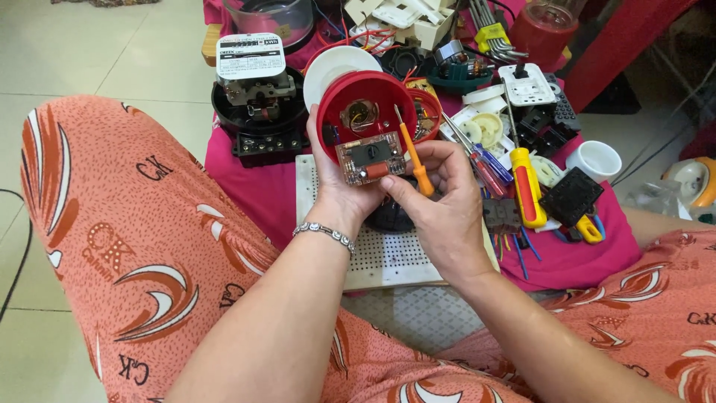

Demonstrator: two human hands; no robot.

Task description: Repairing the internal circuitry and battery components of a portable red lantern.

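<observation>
Item: red round housing [371, 101], open face toward me, with a small clear circuit module [371, 158] at its 6 o'clock. My left hand [344, 195] is clasped around both from beneath. My right hand [441, 200] pinches an orange-handled screwdriver [412, 153], tip at the housing. At 9 o'clock, a black meter base [259, 112]; at 3 o'clock, a yellow-handled screwdriver [526, 186]; below, a white perforated board [388, 254].

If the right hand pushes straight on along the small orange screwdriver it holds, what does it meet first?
Most likely the red round housing held by the left hand: the right hand aims the orange screwdriver up-left, its tip near the inside rim. Depth is unclear.
</observation>
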